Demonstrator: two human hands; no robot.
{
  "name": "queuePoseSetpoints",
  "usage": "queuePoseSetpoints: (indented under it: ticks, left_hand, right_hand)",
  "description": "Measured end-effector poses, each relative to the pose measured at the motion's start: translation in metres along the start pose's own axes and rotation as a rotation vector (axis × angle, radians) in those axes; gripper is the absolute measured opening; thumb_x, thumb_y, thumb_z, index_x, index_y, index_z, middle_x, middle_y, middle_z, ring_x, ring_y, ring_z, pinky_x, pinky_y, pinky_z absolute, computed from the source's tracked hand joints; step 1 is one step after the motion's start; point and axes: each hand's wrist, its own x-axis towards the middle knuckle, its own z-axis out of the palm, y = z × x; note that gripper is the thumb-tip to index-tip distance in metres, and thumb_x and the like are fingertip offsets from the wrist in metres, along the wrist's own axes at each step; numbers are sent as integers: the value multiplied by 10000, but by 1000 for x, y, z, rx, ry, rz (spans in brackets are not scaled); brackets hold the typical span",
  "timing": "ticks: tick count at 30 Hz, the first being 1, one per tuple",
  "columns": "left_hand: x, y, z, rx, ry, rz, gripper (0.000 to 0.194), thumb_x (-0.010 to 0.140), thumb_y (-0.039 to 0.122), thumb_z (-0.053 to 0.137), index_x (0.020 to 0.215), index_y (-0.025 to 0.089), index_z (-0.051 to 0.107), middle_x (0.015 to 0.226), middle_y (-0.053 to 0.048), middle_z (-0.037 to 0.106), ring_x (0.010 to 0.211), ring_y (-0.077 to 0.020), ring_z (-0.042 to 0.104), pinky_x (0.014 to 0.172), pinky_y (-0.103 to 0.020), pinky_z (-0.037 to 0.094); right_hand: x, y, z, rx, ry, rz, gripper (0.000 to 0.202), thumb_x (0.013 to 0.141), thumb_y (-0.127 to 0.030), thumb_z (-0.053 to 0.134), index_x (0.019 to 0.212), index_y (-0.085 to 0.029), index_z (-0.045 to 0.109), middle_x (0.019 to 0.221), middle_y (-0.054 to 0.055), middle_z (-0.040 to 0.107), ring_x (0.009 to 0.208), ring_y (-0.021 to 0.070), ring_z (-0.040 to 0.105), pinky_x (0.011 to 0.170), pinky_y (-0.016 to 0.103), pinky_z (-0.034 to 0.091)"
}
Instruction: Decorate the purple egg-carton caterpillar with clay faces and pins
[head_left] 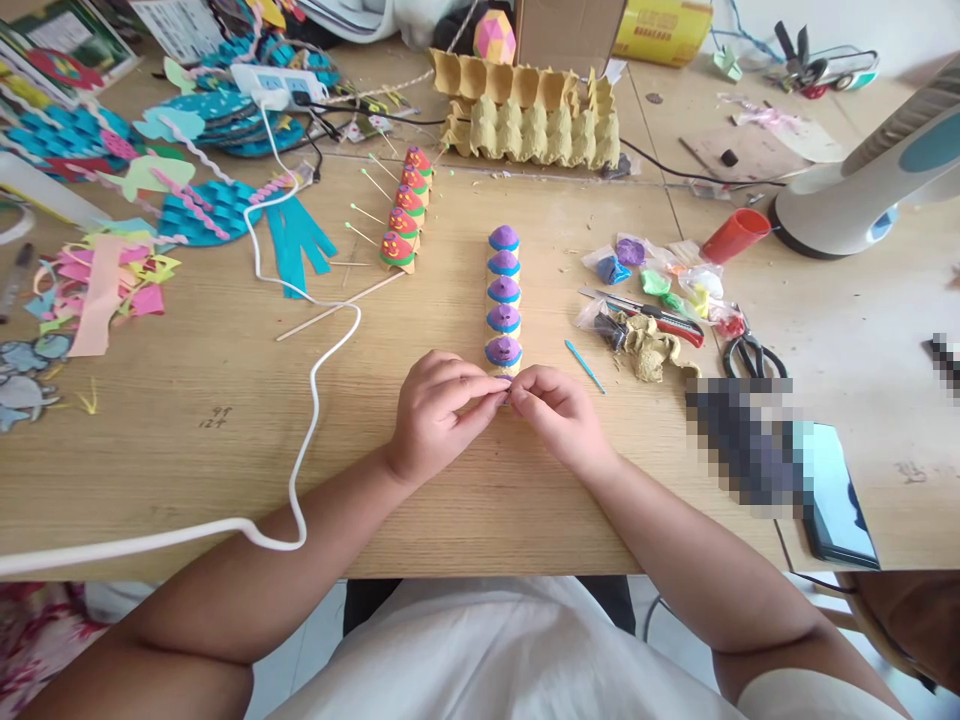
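Note:
A row of egg-carton bumps (503,290), covered in purple and blue, runs straight away from me on the wooden table. Small dark marks show on the nearer bumps. At its near end, my left hand (450,410) pinches with thumb and forefinger, its fingertips over the nearest bump. My right hand (559,412) meets it there, also in a pinch. Between the fingertips is something small and dark, too small to name. The fingers partly hide the nearest bump. A blue modelling tool (585,366) lies to the right of the row.
Left of the row stands a red and green carton caterpillar (405,210) with pins. A white cable (311,400) crosses the left side. Right are a utility knife (660,318), clay bags (656,283), scissors (752,358) and a phone (836,495). Egg cartons (536,130) lie behind.

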Motion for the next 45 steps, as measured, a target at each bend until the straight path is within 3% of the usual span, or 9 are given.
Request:
queuePoseSetpoints:
  ticks: [17, 24, 30, 37, 45]
  left_hand:
    - [1, 1, 0, -4, 19, 18, 55, 940, 207, 737, 972, 235, 772, 846, -11, 772, 786, -163, 659, 781, -336, 521]
    - [2, 4, -2, -55, -12, -30, 73, 959, 243, 707, 969, 227, 777, 854, -26, 777, 802, -169, 667, 793, -350, 532]
    - [2, 5, -4, -115, -15, -43, 128, 973, 183, 660, 1006, 210, 781, 878, -32, 771, 825, -167, 660, 819, -351, 522]
    - [0, 5, -1, -205, -20, -179, 132, 995, 217, 653, 966, 194, 779, 903, -35, 784, 869, -165, 685, 839, -340, 538]
    - [-2, 4, -1, -193, -7, -156, 75, 950, 207, 719, 991, 200, 781, 942, -35, 800, 874, -167, 695, 853, -347, 547]
  right_hand:
    - [0, 2, -1, -35, -45, 4, 190, 932, -366, 606, 840, -200, 608, 717, -17, 542, 677, 133, 470, 652, 279, 376]
    - [0, 1, 0, -39, -29, -10, 214, 926, -388, 626, 823, -202, 606, 726, -14, 549, 686, 131, 473, 659, 280, 388]
    - [1, 2, 0, -46, -20, -28, 204, 925, -375, 629, 821, -200, 612, 729, -12, 548, 685, 128, 470, 653, 276, 397]
    - [0, 5, 0, -72, -29, -62, 198, 947, -352, 620, 821, -201, 598, 717, -17, 527, 652, 119, 441, 600, 260, 370]
    - [0, 8, 1, -85, -9, -67, 183, 953, -362, 621, 884, -194, 638, 737, -9, 561, 652, 119, 459, 596, 261, 369]
